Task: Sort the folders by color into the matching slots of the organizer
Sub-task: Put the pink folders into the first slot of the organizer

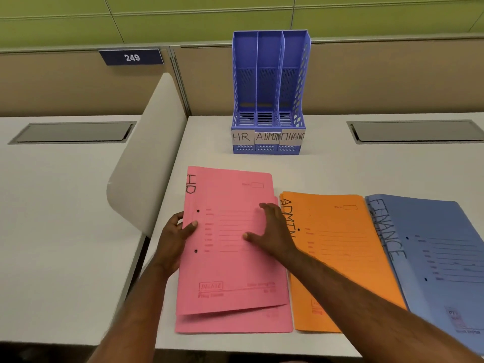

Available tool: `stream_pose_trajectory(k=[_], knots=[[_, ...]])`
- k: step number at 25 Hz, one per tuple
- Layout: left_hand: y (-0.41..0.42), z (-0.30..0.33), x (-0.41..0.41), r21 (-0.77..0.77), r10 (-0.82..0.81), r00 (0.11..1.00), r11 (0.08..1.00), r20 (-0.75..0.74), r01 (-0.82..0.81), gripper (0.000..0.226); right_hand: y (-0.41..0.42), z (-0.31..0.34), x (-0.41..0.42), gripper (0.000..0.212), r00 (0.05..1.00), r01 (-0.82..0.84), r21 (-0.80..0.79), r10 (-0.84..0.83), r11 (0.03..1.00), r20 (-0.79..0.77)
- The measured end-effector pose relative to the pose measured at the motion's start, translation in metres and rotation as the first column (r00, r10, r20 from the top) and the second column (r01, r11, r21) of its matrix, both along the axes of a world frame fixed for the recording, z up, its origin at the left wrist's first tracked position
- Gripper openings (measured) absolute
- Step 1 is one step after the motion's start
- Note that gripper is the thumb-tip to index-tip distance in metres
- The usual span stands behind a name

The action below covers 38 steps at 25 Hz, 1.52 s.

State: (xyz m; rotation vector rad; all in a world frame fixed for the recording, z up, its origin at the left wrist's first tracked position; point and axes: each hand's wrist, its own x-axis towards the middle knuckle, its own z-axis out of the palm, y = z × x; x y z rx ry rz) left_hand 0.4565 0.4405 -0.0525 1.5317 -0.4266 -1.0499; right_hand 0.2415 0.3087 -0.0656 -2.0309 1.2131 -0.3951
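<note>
Two pink folders (230, 258) lie stacked at 6 o'clock of the organizer (269, 95), long axis pointing toward it. My left hand (174, 237) pinches the top folder's left edge; my right hand (272, 229) rests flat on it, fingers straight. HR slot (243, 74) lies at 12 o'clock from both.

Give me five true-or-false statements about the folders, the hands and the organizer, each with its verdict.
1. The left hand grips the left edge of the top pink folder. True.
2. The right hand lies flat on the orange folders. False: it rests on the pink folder.
3. The organizer already holds folders. False: all three slots look empty.
4. The slot labels read HR, ADMIN, FINANCE from left to right. True.
5. The blue folders are marked HR. False: they are marked FINANCE.
</note>
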Motion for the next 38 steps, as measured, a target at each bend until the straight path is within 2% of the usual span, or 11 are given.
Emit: stream_pose_trajectory(k=[3, 9, 15, 21, 25, 27, 30, 32, 34, 35, 38], knots=[[-0.017, 0.025, 0.015, -0.125, 0.058, 0.998, 0.99, -0.014, -0.059, 0.04, -0.028, 0.017, 0.01, 0.095, 0.99, 0.054, -0.027, -0.05, 0.998, 0.131], [-0.063, 0.072, 0.026, -0.293, 0.14, 0.985, 0.95, 0.098, -0.106, 0.031, -0.094, 0.053, 0.037, 0.093, 0.938, 0.053, 0.096, -0.082, 0.994, 0.338], [-0.115, 0.12, 0.036, -0.427, 0.274, 0.925, 0.893, 0.263, -0.143, 0.031, -0.159, 0.115, 0.077, 0.105, 0.894, 0.036, 0.013, -0.038, 0.999, 0.447], [-0.169, 0.178, 0.056, -0.537, 0.244, 0.889, 0.844, 0.389, 0.004, 0.033, -0.224, 0.198, 0.132, 0.119, 0.884, -0.022, -0.105, 0.069, 0.994, 0.463], [-0.207, 0.211, 0.075, -0.577, 0.237, 0.849, 0.812, 0.471, 0.093, 0.03, -0.262, 0.238, 0.169, 0.128, 0.818, -0.038, -0.049, 0.059, 0.998, 0.572], [-0.226, 0.22, 0.079, -0.579, 0.242, 0.819, 0.805, 0.519, 0.129, 0.029, -0.28, 0.253, 0.182, 0.123, 0.777, -0.04, 0.002, 0.03, 0.999, 0.629], [-0.253, 0.219, 0.081, -0.588, 0.28, 0.773, 0.796, 0.57, 0.145, 0.025, -0.306, 0.271, 0.195, 0.101, 0.739, -0.082, 0.046, 0.03, 0.996, 0.673], [-0.27, 0.212, 0.081, -0.576, 0.29, 0.755, 0.805, 0.588, 0.14, 0.024, -0.322, 0.277, 0.201, 0.088, 0.729, -0.12, 0.059, 0.048, 0.991, 0.683], [-0.288, 0.202, 0.078, -0.581, 0.308, 0.747, 0.804, 0.59, 0.127, 0.026, -0.335, 0.279, 0.208, 0.083, 0.723, -0.14, 0.046, 0.071, 0.989, 0.687], [-0.297, 0.198, 0.076, -0.595, 0.325, 0.745, 0.795, 0.582, 0.117, 0.027, -0.34, 0.28, 0.21, 0.086, 0.722, -0.146, 0.04, 0.079, 0.988, 0.687], [-0.323, 0.189, 0.07, -0.626, 0.349, 0.772, 0.776, 0.531, 0.079, 0.029, -0.352, 0.284, 0.216, 0.114, 0.73, -0.134, 0.024, 0.083, 0.991, 0.678]])
